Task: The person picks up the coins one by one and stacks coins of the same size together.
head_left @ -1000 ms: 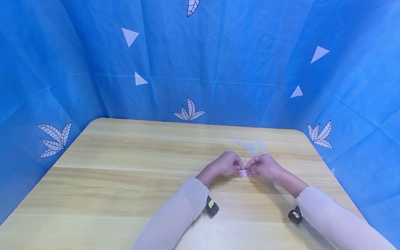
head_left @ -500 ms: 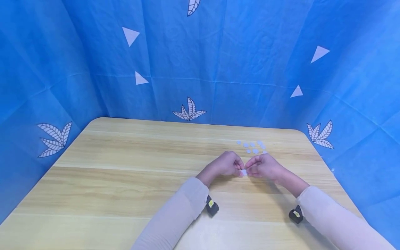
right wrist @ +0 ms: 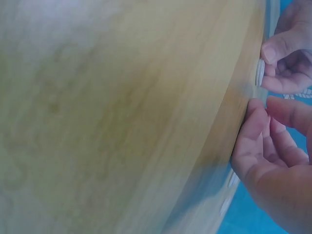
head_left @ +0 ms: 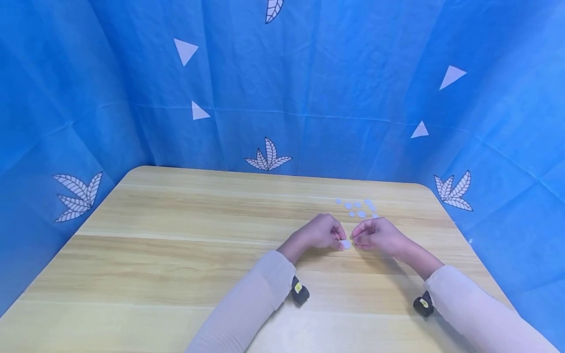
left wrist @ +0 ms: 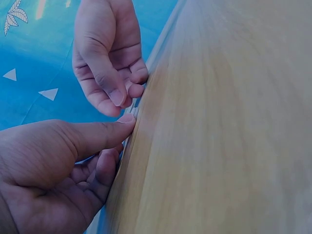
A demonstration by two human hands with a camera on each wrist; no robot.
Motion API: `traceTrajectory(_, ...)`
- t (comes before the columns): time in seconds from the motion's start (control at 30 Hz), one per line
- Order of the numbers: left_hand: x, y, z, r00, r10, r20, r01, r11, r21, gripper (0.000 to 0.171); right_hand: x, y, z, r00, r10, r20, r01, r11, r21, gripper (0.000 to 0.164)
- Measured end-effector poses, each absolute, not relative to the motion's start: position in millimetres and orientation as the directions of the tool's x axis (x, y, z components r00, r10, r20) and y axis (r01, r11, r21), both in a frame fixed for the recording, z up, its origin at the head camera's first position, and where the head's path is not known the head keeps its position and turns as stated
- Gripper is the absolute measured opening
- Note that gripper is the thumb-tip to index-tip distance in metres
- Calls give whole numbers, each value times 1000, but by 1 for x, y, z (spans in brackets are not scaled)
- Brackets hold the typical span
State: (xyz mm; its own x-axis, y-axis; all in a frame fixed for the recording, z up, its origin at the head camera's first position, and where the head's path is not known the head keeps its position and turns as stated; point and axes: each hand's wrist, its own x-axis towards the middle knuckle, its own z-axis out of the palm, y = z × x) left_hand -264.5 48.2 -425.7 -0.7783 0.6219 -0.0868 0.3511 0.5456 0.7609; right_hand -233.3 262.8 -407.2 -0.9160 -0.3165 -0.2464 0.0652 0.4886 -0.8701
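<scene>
My left hand (head_left: 322, 232) holds a small stack of thin white round discs (head_left: 346, 244) at its left side, between thumb and fingers, low at the tabletop. In the right wrist view the stack (right wrist: 260, 73) shows several layers on edge beside the left fingertips. Just right of it, my right hand (head_left: 377, 234) hovers close to the table with fingers loosely bent, apart from the stack. No object shows between its thumb and fingers. More loose white discs (head_left: 361, 214) lie flat beyond the hands.
The wooden table (head_left: 176, 245) has a light grain and rounded far corners. Blue cloth (head_left: 247, 88) with white leaf and triangle prints stands around it on the far side and both flanks. A black wrist camera (head_left: 299, 292) hangs under the left sleeve.
My right hand has drawn a little to the right, away from the stack it touched before. The left hand has stayed in place at the stack. The loose discs lie as before.
</scene>
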Motion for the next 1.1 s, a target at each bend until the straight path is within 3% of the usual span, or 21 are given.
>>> traceTrajectory(0.73, -262, 45, -424, -774, 628, -78, 336, 512, 791, 15, -246, 279, -400, -954, -295, -49, -180, 697, -694, 12)
traceTrajectory(1.1, -262, 46, -425, -774, 629, -71, 342, 510, 789, 16, -260, 292, -397, -962, -274, 7, -220, 755, -618, 12)
